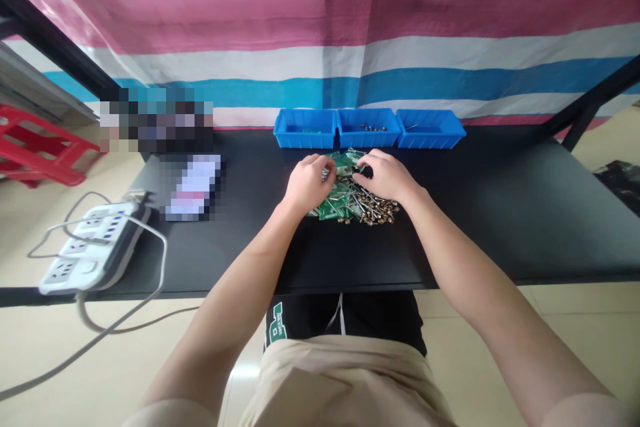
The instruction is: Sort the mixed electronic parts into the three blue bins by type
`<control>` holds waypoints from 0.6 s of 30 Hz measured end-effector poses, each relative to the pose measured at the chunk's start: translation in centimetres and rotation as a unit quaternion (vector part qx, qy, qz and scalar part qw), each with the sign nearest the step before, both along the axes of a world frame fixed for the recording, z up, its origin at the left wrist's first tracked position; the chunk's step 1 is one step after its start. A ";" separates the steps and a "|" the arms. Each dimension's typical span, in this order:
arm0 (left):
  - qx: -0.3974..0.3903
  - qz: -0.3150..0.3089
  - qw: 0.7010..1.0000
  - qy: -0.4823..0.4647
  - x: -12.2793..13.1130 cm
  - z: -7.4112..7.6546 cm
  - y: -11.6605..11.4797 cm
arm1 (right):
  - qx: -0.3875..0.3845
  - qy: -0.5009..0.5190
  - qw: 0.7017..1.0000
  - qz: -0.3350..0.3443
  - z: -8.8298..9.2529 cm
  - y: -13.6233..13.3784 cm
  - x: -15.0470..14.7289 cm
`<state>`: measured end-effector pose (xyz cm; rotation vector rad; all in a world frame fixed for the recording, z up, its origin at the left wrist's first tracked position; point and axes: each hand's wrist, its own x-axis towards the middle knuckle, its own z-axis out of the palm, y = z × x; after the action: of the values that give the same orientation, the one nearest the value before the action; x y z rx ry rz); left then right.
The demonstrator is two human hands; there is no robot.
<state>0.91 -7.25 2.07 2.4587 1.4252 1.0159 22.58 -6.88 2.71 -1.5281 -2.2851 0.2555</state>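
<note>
A mixed pile of small green packets [336,203] and thin metal pieces with round brass-coloured heads, which look like screws or pins [380,208], lies on the black table. At the pile's left side is my left hand [309,181], its fingers curled in; silvery bits show by the fingertips, too small to name. Over the upper right of the pile reaches my right hand [385,175], with a gap between thumb and bent fingers and nothing clearly held. Behind the pile stand three blue bins: the left bin [305,140], the middle bin [369,140] and the right bin [431,139].
Greenish pieces lie in the left bin, brass-coloured ones in the middle, a thin piece in the right. To the left are a blurred-out phone-like object [194,185] and a white power strip [93,247] with cables. A red stool [45,147] stands beyond the black table [500,213].
</note>
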 end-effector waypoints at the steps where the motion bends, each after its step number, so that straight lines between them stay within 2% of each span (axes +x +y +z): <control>1: -0.001 0.000 1.000 -0.001 0.0 -0.1 0.0 | -0.013 -0.008 1.000 0.004 -0.1 -0.1 0.0; 4: 0.002 -0.002 1.000 0.000 -0.1 -0.2 0.0 | -0.032 -0.010 0.999 0.017 -0.3 0.1 -0.1; 13: 0.012 0.002 0.998 0.054 0.1 -0.3 0.0 | -0.017 0.039 0.998 0.053 -1.1 0.6 -0.1; 18: 0.022 -0.005 0.997 0.074 0.1 -0.4 -0.1 | 0.003 0.136 0.989 0.051 -1.0 0.7 -0.3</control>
<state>1.05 -7.39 1.65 2.6189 1.4456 0.8901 22.30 -6.22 1.67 -1.2867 -2.1458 0.4542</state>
